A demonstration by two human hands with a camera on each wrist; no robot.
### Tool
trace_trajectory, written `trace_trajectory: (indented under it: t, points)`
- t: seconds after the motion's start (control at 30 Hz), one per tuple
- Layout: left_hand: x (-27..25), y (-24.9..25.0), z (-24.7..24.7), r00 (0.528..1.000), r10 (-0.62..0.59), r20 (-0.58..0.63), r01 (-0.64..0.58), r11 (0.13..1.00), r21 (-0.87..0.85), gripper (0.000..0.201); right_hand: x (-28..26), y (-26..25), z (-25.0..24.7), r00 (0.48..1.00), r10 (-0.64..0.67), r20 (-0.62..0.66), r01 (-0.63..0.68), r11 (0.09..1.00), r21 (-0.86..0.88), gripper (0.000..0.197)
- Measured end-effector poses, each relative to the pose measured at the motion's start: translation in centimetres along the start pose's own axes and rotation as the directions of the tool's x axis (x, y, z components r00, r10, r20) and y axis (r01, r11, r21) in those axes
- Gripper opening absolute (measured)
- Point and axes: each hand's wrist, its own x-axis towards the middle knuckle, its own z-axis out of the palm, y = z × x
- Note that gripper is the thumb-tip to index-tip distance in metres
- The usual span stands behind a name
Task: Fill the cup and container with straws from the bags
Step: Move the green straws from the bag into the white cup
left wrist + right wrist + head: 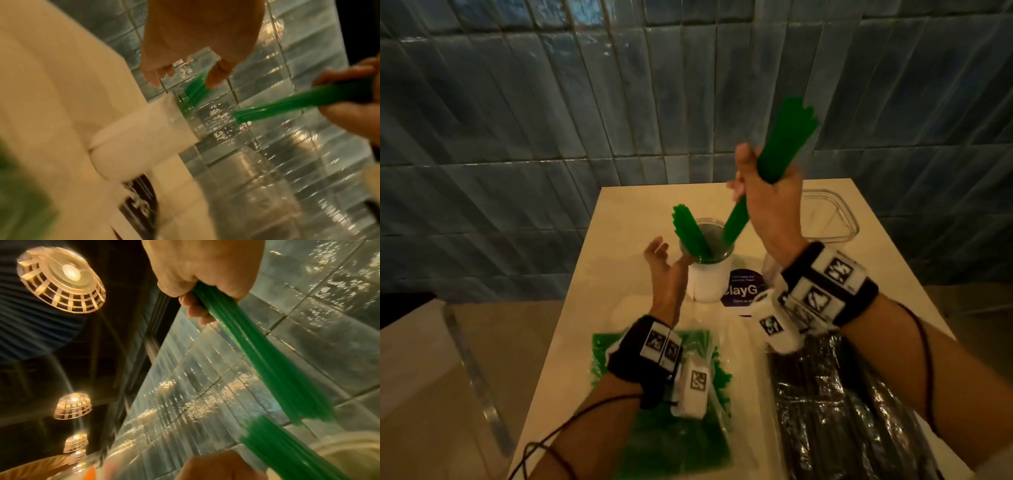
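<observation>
My right hand grips a thick bundle of green straws, tilted, its lower end just above the cup's mouth. The cup is clear with a white sleeve and stands mid-table, with several green straws leaning left inside it. To the left of the cup is my left hand, fingers relaxed and the thumb touching those straws at the rim. A clear, empty container sits at the back right.
Near the front edge lie a bag of green straws under my left wrist and a bag of black straws under my right forearm. A round purple sticker lies beside the cup. A tiled wall stands behind the small table.
</observation>
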Motion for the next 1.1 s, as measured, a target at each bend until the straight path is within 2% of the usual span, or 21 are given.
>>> trace_trajectory:
  t: [0.07, 0.13, 0.2, 0.23, 0.3, 0.43, 0.53, 0.73, 0.8, 0.9, 0.97, 1.03, 1.1]
  points:
    - [2.1, -0.3, 0.4, 0.995, 0.052, 0.08, -0.065, 0.983, 0.17, 0.092, 2.2, 2.0, 0.9, 0.999, 0.008, -0.053, -0.011, 0.998, -0.054, 0.025]
    - [3.7, -0.7, 1.0, 0.984, 0.055, 0.167, -0.103, 0.951, 0.29, 0.124, 3.4, 4.7, 2.1, 0.995, 0.073, -0.062, -0.081, 0.987, -0.138, 0.024]
    - [4.7, -0.7, 1.7, 0.977, 0.049, 0.206, -0.121, 0.928, 0.353, 0.141, 3.8, 7.5, 3.4, 0.99, 0.139, -0.033, -0.143, 0.964, -0.224, 0.028]
    - [5.3, -0.8, 1.9, 0.978, 0.056, 0.203, -0.133, 0.912, 0.389, 0.141, 3.8, 8.7, 4.0, 0.987, 0.162, -0.007, -0.158, 0.949, -0.274, 0.032]
    - [6.3, -0.9, 2.1, 0.979, 0.103, 0.175, -0.173, 0.874, 0.453, 0.125, 3.6, 10.4, 4.8, 0.979, 0.202, 0.026, -0.179, 0.915, -0.361, 0.036]
    - [7.6, -0.7, 2.6, 0.976, 0.128, 0.173, -0.195, 0.868, 0.456, 0.093, 3.2, 10.9, 4.9, 0.97, 0.235, 0.06, -0.207, 0.931, -0.3, 0.038]
    - [8.2, -1.9, 2.9, 0.974, 0.13, 0.187, -0.207, 0.851, 0.483, 0.088, 3.1, 11.0, 4.1, 0.963, 0.262, 0.059, -0.239, 0.936, -0.259, 0.039]
    - [7.3, -2.3, 2.9, 0.971, 0.188, 0.149, -0.237, 0.837, 0.493, 0.086, 3.4, 11.4, 2.8, 0.954, 0.29, 0.077, -0.25, 0.91, -0.331, 0.032]
    - [6.9, -2.5, 2.8, 0.964, 0.217, 0.154, -0.265, 0.82, 0.507, 0.093, 3.3, 11.6, 2.6, 0.936, 0.324, 0.137, -0.253, 0.89, -0.378, 0.042]
    - [6.1, -2.3, 2.7, 0.962, 0.206, 0.177, -0.271, 0.772, 0.575, 0.101, 2.8, 11.4, 2.6, 0.894, 0.331, 0.302, -0.175, 0.879, -0.444, 0.072]
    - [5.9, -2.2, 2.7, 0.954, 0.201, 0.222, -0.295, 0.754, 0.587, 0.095, 2.3, 11.3, 2.7, 0.906, 0.283, 0.316, -0.135, 0.898, -0.418, 0.088]
    - [6.1, -2.3, 2.9, 0.957, 0.2, 0.209, -0.281, 0.814, 0.509, 0.09, 2.3, 11.4, 3.0, 0.925, 0.241, 0.293, -0.1, 0.9, -0.424, 0.1]
    - [6.0, -2.2, 2.7, 0.948, 0.229, 0.219, -0.313, 0.787, 0.531, 0.082, 2.4, 11.5, 3.2, 0.912, 0.255, 0.321, -0.083, 0.882, -0.463, 0.11]
